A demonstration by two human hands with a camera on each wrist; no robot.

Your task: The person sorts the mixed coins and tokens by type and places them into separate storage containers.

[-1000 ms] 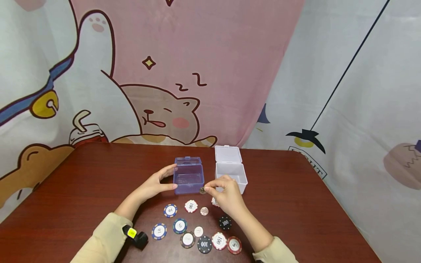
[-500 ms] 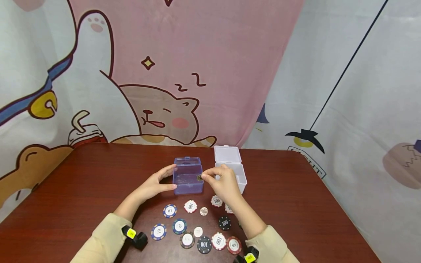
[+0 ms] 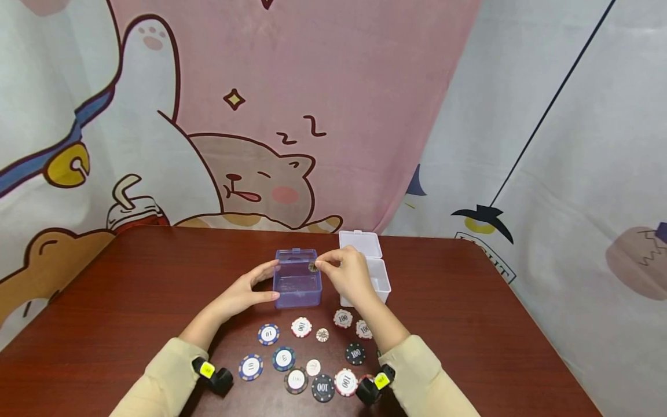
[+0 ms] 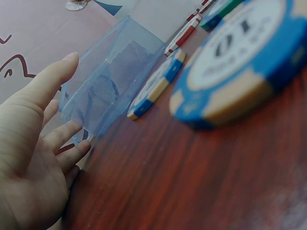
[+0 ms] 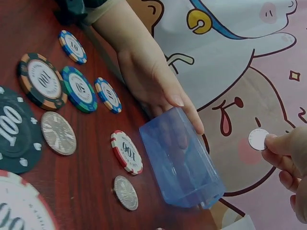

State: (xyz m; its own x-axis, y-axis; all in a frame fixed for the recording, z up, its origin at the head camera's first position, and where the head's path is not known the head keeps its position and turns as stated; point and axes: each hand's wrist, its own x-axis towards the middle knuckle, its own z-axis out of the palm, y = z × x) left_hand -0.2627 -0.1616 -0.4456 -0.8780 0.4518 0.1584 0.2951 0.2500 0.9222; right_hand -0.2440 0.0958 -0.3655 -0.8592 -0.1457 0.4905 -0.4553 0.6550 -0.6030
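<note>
Beside the left wall of the translucent blue plastic box (image 3: pixel 297 298) is my left hand (image 3: pixel 242 295), its thumb and fingers spread and fairly straight, touching the box near its left corners. The box's lid (image 3: pixel 296 255) stands raised at the back. My right hand (image 3: pixel 349 275) pinches a small coin (image 3: pixel 312 267) between thumb and fingertips, above the right part of the blue box. That coin (image 5: pixel 258 139) appears silvery and round in the right wrist view. Through the box wall, in the right wrist view, some fingers of my left hand (image 5: pixel 153 79) show.
A white plastic box (image 3: pixel 382 278) with its lid (image 3: pixel 361 243) up stands to the right, partly behind my right hand. In front lie several poker chips, among them a blue one (image 3: pixel 268 334) and a black one (image 3: pixel 323 388), plus two coins, one a silvery coin (image 3: pixel 313 367).
My right hand has carried the coin up and slightly left, from the front right corner of the blue box to over its back right part. My left hand has stayed put.
</note>
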